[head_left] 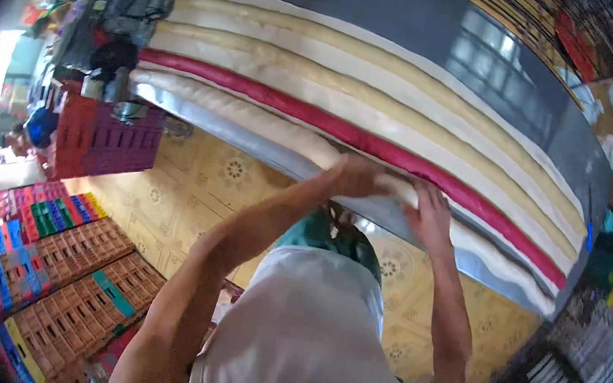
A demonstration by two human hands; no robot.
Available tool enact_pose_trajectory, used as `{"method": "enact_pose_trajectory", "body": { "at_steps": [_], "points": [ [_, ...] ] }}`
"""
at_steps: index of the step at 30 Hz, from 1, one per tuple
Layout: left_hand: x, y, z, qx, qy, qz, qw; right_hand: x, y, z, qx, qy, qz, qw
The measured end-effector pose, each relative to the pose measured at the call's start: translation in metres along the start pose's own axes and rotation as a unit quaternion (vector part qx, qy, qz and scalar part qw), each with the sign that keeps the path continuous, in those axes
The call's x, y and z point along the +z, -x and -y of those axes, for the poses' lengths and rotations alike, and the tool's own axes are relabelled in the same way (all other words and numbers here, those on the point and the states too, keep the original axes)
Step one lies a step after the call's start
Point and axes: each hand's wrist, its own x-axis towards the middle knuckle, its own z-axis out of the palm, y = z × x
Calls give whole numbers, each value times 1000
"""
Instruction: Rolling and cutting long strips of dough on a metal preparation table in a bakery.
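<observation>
Several long rolls of dough lie side by side along a grey metal table (490, 68): cream and white ones, and one red roll (373, 145). My left hand (354, 176) presses on the nearest white roll (254, 116) at the table's front edge, its fingers curled over it. My right hand (432, 216) lies flat on the same roll a little to the right, fingers spread. Both forearms reach up from the lower edge of the picture over my white shirt.
Yellow patterned floor tiles (191, 193) show below the table. Stacks of red, brown, blue and green plastic crates (74, 278) stand at the lower left. A red crate (106, 140) and a machine (126, 8) are at the table's left end. More trays are at the lower right.
</observation>
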Motion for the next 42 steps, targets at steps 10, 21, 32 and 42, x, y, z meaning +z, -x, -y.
{"method": "enact_pose_trajectory", "body": {
  "at_steps": [10,21,32,42],
  "points": [
    [-3,86,56,72,-18,-221,973,55,0,126,15,-19,-98,995],
    [-82,126,211,81,-166,-205,961,127,-109,231,24,144,-94,985],
    [-129,103,219,41,-66,6,997,104,-118,230,68,68,-40,995],
    [-130,179,244,124,-57,-175,975,146,-135,326,33,34,-39,998]
  ]
}}
